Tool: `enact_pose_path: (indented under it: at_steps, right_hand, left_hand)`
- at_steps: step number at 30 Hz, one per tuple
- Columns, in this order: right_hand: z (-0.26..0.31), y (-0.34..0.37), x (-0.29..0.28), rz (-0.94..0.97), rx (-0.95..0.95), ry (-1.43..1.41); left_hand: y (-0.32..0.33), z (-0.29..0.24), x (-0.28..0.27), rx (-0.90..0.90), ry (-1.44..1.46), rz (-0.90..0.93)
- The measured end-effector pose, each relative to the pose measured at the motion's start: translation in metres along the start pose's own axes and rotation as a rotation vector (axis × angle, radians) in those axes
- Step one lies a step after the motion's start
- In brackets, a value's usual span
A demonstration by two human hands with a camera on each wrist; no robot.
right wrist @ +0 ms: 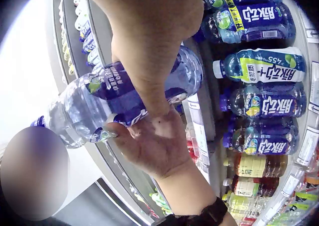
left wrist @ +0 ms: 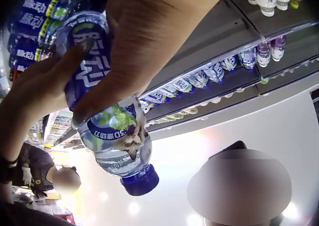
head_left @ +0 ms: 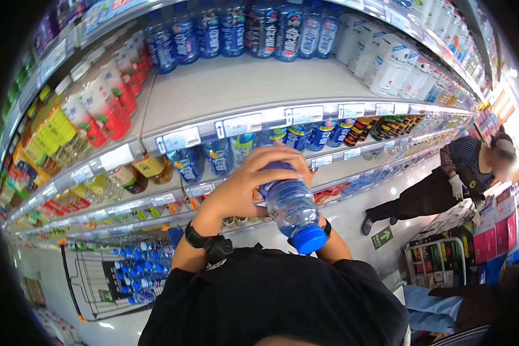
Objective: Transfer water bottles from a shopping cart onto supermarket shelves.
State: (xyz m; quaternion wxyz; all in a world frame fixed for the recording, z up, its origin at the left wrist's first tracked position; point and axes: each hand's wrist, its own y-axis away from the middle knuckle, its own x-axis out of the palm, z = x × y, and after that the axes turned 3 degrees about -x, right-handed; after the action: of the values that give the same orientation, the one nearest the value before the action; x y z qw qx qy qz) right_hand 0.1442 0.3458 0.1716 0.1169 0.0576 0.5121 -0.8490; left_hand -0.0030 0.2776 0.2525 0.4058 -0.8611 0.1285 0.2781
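Both my hands hold one clear plastic drink bottle [head_left: 294, 205] with a purple-blue label and blue cap [head_left: 309, 239]. It is tilted, its cap end toward my chest and its base toward the shelf. My left hand [head_left: 245, 179] grips the label part, the thumb lying across the label in the left wrist view. From the other side my right hand [right wrist: 144, 46] curls round the bottle near its base; in the head view the bottle and left hand partly hide it. The label [left wrist: 117, 124] shows a green lime picture and white lettering.
A shelf board [head_left: 230, 86] with blue-labelled bottles [head_left: 207, 32] along its back stands before me. Red-labelled bottles [head_left: 106, 104] are left, white bottles [head_left: 380, 63] right. A shopping cart [head_left: 86, 282] with blue-capped bottles is lower left. A person [head_left: 461, 167] in an apron stands right.
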Motion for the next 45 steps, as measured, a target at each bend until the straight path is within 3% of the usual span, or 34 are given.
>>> enact_pose_path:
  at_steps: [4,6,8,11,13,16,18,20,22,25,30,32,37,38,41,45]
  right_hand:
    - [0.003,-0.025,0.005,-0.04,-0.122,-0.058]
    - [0.006,-0.042,0.002,-0.017,-0.123,0.023]
    - [-0.01,-0.057,0.014,-0.174,-0.244,0.028]
    - [0.003,-0.082,0.022,-0.296,-0.054,-0.112]
    - [0.002,-0.113,0.025,-0.285,-0.188,-0.009]
    - [-0.011,-0.149,0.043,-0.163,-0.035,0.115]
    - [-0.048,-0.182,0.059,-0.015,0.194,-0.167]
    - [-0.05,-0.207,0.068,0.092,0.263,0.13]
    - [-0.076,-0.224,0.08,0.194,0.317,0.126]
    - [-0.112,-0.25,0.098,0.352,0.253,0.385]
    - [-0.117,-0.281,0.122,0.535,0.415,0.701]
    - [-0.122,-0.287,0.127,0.675,0.397,0.715]
    - [-0.132,-0.301,0.133,0.777,0.443,0.683]
    - [-0.138,-0.304,0.137,0.779,0.418,0.739]
    - [-0.169,-0.31,0.148,0.738,0.395,0.86]
    - [-0.149,-0.309,0.142,0.723,0.511,0.869]
  left_hand:
    - [-0.006,0.005,-0.017,0.015,-0.057,0.033]
    - [-0.014,0.0,-0.026,0.045,-0.094,-0.032]
    - [-0.021,-0.005,-0.038,0.074,-0.156,-0.114]
    - [-0.029,-0.007,-0.051,0.053,-0.297,-0.241]
    - [-0.036,0.0,-0.06,0.025,-0.377,-0.321]
    - [-0.054,0.027,-0.077,-0.025,-0.415,-0.524]
    - [-0.064,0.068,-0.094,-0.146,-0.442,-0.603]
    - [-0.078,0.084,-0.116,-0.332,-0.371,-0.562]
    - [-0.088,0.119,-0.142,-0.505,-0.304,-0.483]
    - [-0.095,0.129,-0.158,-0.766,0.094,-0.377]
    - [-0.112,0.164,-0.178,-0.905,0.106,-0.467]
    - [-0.117,0.194,-0.194,-0.932,0.045,-0.41]
    - [-0.12,0.224,-0.198,-0.911,-0.226,-0.489]
    - [-0.119,0.251,-0.202,-0.86,-0.334,-0.462]
    - [-0.118,0.218,-0.187,-0.786,-0.518,-0.484]
    - [-0.118,0.228,-0.188,-0.801,-0.425,-0.41]
